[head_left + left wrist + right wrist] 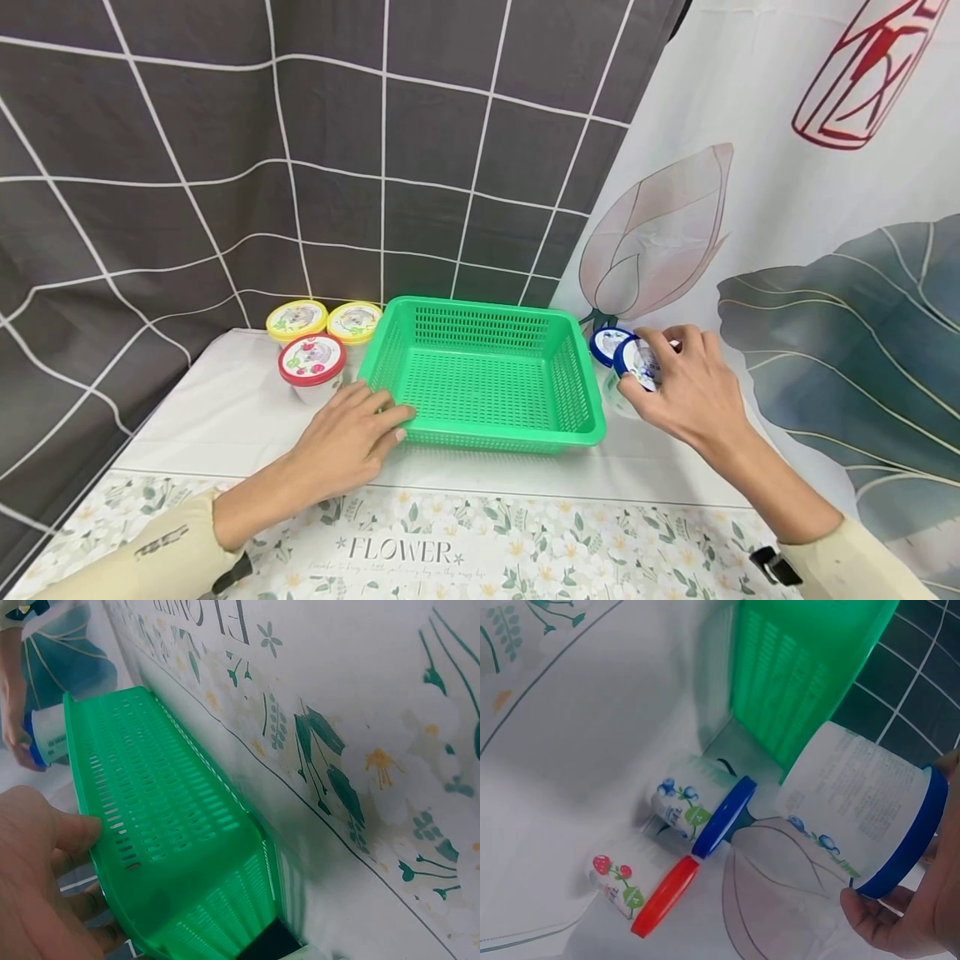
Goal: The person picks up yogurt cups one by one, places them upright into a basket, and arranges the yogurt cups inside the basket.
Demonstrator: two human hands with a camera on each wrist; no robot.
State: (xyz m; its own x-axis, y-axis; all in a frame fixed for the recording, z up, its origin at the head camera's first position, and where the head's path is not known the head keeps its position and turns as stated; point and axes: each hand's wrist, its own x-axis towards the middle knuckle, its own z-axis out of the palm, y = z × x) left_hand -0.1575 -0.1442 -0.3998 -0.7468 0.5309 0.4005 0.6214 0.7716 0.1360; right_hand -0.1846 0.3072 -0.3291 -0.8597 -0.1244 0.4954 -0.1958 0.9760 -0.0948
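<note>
My left hand [341,437] grips the near-left rim of a green plastic basket [487,432], its thumb against the outer wall in the left wrist view. Nothing lies inside the basket. At the basket's right side, my right hand [693,390] pinches a white tub [855,810] by the edge of its blue lid, fingers and thumb on opposite sides. Blueberries are printed on this tub. Behind it stands a second blue-lidded tub [609,343]. A tub with a red lid [664,896] shows beside that one in the right wrist view; my right hand mostly hides it in the head view.
Left of the basket stand two yellow-lidded tubs [297,318] and a red-lidded tub [311,360], close to the basket wall. A dark grid-patterned curtain [330,200] hangs behind, and a white printed curtain [675,250] hangs at the right. A floral cloth [450,542] covers the near table.
</note>
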